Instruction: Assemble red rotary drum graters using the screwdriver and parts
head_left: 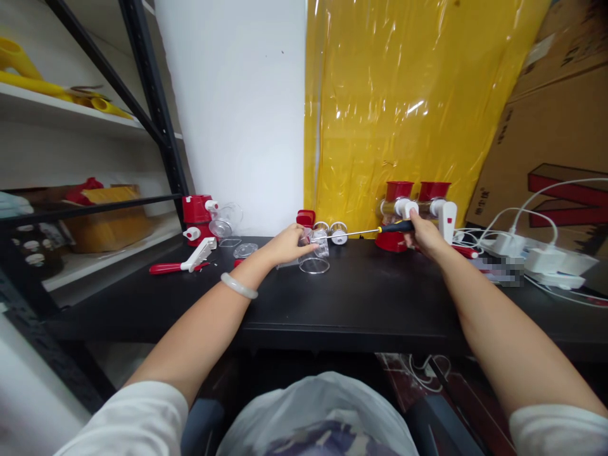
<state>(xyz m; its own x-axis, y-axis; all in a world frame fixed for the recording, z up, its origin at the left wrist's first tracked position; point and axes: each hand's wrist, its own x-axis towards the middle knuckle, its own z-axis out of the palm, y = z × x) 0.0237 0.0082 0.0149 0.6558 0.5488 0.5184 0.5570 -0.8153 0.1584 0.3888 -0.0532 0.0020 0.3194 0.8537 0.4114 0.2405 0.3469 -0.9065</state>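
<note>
My left hand [291,244] is closed on a clear plastic part [321,248] with a round ring rim, held at the middle of the black table. In my right hand [424,233] is a screwdriver [398,227] with a black and yellow handle. Its long metal shaft points left, and the tip reaches the clear part beside my left fingers. Whether the tip touches a screw is too small to tell. Behind my left hand are a red piece [306,218] and a white-and-clear drum [339,233]. Just beyond my right hand stand red and white grater-like devices [399,190].
At the table's left lie red and white parts [196,218], a red-handled crank [166,268] and a clear lid [246,251]. White chargers with cables [541,256] sit at the right. A black-framed shelf [156,120] borders the left, a large cardboard box [546,139] the right.
</note>
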